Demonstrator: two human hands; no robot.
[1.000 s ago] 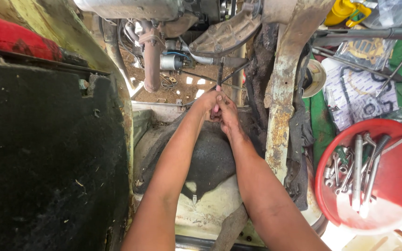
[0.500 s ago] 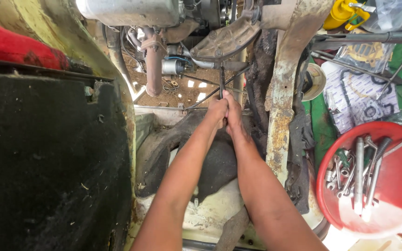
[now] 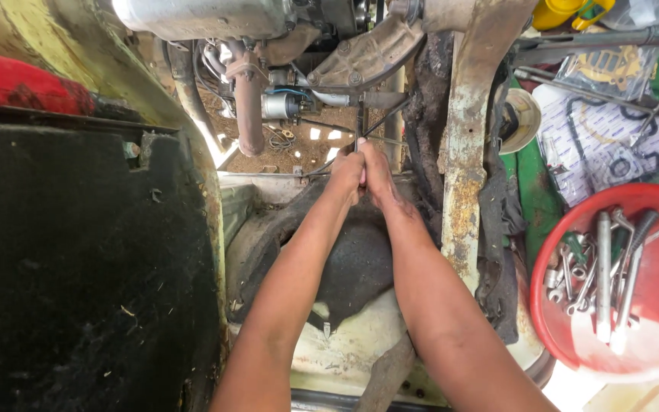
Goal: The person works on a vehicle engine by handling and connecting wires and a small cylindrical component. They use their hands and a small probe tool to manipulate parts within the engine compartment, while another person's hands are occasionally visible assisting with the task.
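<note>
Head view: both hands, left hand (image 3: 347,174) and right hand (image 3: 377,174), close together around a thin upright rod (image 3: 359,126) running far.

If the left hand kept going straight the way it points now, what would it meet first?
Probably the thin dark rod it already grips with the right hand. Past the left hand, the grey cylindrical part lies next, though depth is unclear.

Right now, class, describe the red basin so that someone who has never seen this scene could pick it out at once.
Start at the rusty pale frame rail that runs up the picture beside the right hand. Go right, past the green sheet, to the lower right edge. The red basin lies there, round and shallow, the only container filled with wrenches.
</note>
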